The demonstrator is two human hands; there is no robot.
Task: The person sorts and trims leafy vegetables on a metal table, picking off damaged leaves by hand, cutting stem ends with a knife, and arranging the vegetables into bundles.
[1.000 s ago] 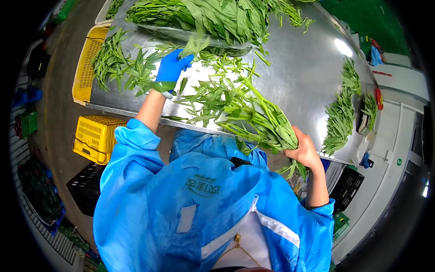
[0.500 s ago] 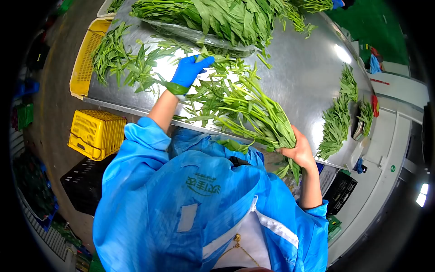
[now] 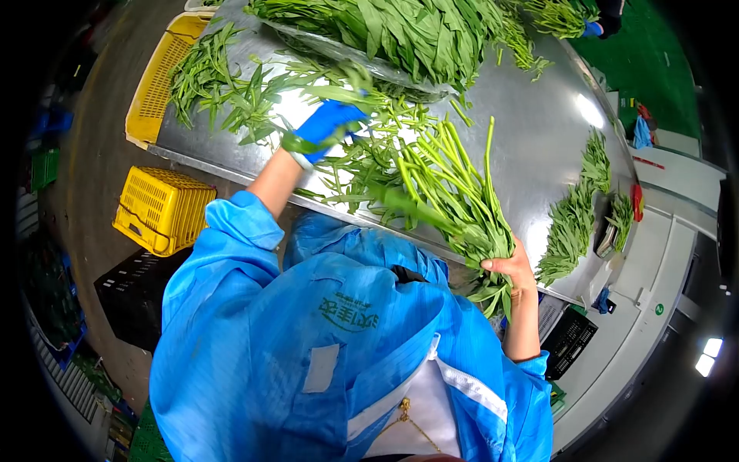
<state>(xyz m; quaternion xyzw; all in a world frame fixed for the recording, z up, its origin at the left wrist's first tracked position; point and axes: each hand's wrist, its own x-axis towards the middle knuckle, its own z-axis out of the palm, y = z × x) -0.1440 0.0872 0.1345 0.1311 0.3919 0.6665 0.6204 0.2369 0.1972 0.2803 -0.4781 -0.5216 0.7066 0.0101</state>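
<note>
Yellow crates (image 3: 163, 214) beside shiny metal table (image 3: 517, 127) — right fingers (image 3: 502, 266) clamp greens (image 3: 471, 202); left fingers (image 3: 346, 114) blurred — can't tell.

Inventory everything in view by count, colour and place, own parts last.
Table: one, silver, centre.
Heap: one, green, table's far side.
Plastic: one, clear, heap's near edge.
Loose greens: uncountable, green, table's left and middle.
Bundle: one, green, over table's near edge.
Leafy row: one, green, table's right end.
Yellow crates: two, left.
Black crates: at least two, left and right.
Co-worker's glove: one, blue, top right.
Elsewhere: too dim to list.
Necklace: one, gold, bottom.
Jacket: one, blue, bottom.
Left grip: one, blue-gloved, over loose greens.
Right grip: one, bare, around bundle.
</note>
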